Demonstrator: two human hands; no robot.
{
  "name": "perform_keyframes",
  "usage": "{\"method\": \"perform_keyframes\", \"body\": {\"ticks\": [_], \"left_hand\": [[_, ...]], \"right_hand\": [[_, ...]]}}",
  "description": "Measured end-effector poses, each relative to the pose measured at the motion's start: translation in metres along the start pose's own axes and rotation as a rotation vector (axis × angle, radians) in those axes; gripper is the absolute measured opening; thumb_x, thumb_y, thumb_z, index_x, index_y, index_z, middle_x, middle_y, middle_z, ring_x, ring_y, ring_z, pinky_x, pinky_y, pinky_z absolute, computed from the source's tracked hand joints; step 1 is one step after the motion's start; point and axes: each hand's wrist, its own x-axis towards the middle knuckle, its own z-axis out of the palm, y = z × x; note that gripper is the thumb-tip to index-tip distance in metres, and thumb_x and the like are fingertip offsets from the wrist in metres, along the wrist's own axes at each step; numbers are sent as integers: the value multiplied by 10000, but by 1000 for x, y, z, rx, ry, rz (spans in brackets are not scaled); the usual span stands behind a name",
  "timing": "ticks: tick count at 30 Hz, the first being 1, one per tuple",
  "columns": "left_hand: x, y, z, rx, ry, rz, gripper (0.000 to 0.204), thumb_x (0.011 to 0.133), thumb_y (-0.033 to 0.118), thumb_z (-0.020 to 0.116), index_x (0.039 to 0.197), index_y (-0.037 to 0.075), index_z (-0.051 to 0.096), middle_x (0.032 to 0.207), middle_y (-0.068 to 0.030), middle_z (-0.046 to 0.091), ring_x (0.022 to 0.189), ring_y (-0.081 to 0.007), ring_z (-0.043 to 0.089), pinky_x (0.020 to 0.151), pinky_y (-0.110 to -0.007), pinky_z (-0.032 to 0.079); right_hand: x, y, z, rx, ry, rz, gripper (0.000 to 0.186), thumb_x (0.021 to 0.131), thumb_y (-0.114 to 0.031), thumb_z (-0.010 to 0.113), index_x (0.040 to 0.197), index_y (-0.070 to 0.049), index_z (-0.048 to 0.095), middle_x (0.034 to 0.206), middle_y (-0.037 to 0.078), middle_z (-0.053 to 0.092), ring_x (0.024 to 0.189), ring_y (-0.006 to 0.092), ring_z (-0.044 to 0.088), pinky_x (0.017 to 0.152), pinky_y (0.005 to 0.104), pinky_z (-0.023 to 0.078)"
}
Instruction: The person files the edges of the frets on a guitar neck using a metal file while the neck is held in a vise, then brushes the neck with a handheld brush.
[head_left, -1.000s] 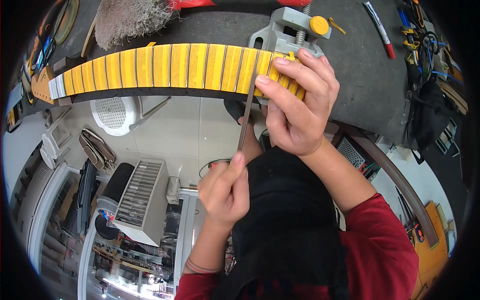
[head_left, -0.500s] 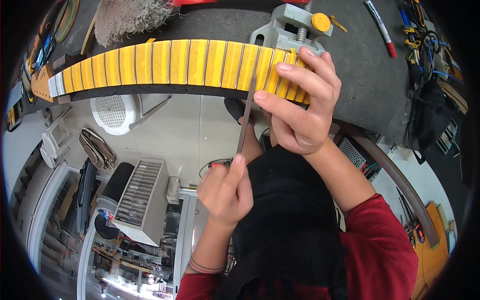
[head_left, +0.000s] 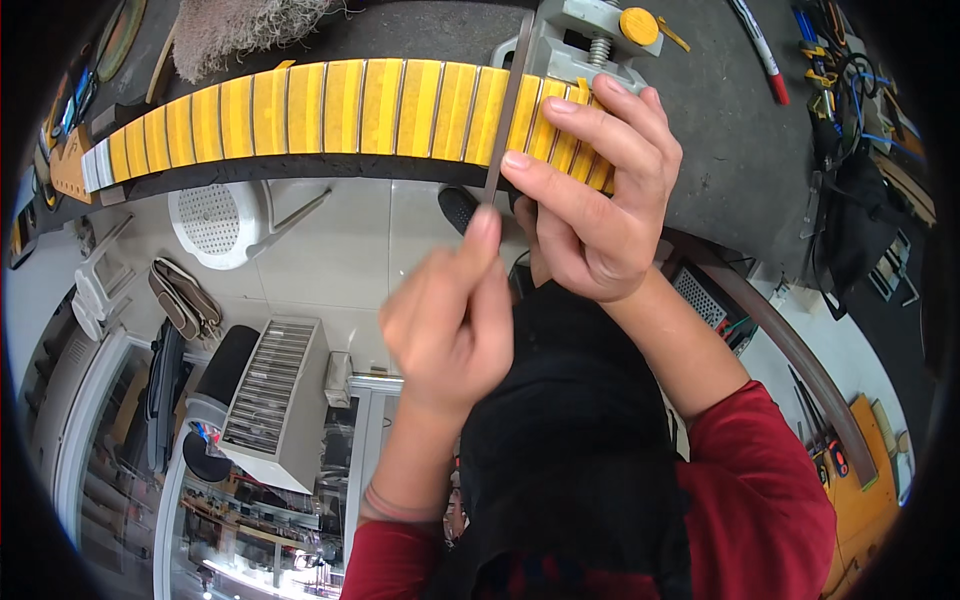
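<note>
A guitar neck [head_left: 343, 105] with metal frets lies across the bench edge, yellow tape covering the wood between the frets. Its light wooden headstock [head_left: 70, 167] is at the far left. My left hand [head_left: 450, 315], somewhat blurred, is closed around the near end of a slim metal file [head_left: 511, 100], thumb along it. The file lies crosswise over the neck, its far end past the neck's far edge. My right hand [head_left: 605, 190] rests on the neck's right end with fingers stretched out. One of its fingertips is at the file's side.
A grey vise [head_left: 570, 65] with a yellow knob [head_left: 640, 27] stands behind the neck's right end. Around it are a shaggy grey cloth [head_left: 245, 35], a marker with a red cap [head_left: 760, 50] and cables [head_left: 862, 105]. Below the bench stand a white stool [head_left: 210, 225] and a slatted box [head_left: 270, 400].
My left hand has pushed the file away from me, so more of it reaches over and beyond the neck. The whole view has shifted slightly; my right hand stays on the neck.
</note>
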Motion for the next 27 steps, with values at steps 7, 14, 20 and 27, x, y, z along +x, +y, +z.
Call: {"method": "perform_keyframes", "body": {"ticks": [7,14,20,27], "left_hand": [[-52,-1,-30,30,-141,-41,335,972,-131,695,1302,-78,722,914,-117,766,687,-82,634,598,-245,498],[19,5,2,-32,-61,-35,306,969,-152,662,1258,-74,724,800,-128,709,640,-113,613,590,-252,484],[-53,1,-34,-5,-140,-73,312,990,-111,687,1298,-76,724,954,-134,783,701,-84,631,618,-244,506],[17,-4,6,-82,11,16,498,879,-145,743,1353,9,742,690,-86,586,535,-193,539,511,-315,415]], "right_hand": [[-3,4,-6,-18,-35,-7,545,659,-90,748,1151,-293,859,1374,39,717,1369,350,574,1255,560,277],[0,3,-2,-20,-17,-18,534,666,-86,745,1143,-296,858,1369,42,721,1373,351,571,1240,558,291],[-3,5,-4,-42,-17,-20,540,666,-79,741,1144,-302,857,1369,40,724,1365,348,579,1232,555,304],[1,1,-1,-25,-1,-15,537,663,-80,747,1137,-304,859,1378,42,719,1364,348,582,1236,555,308]]}}
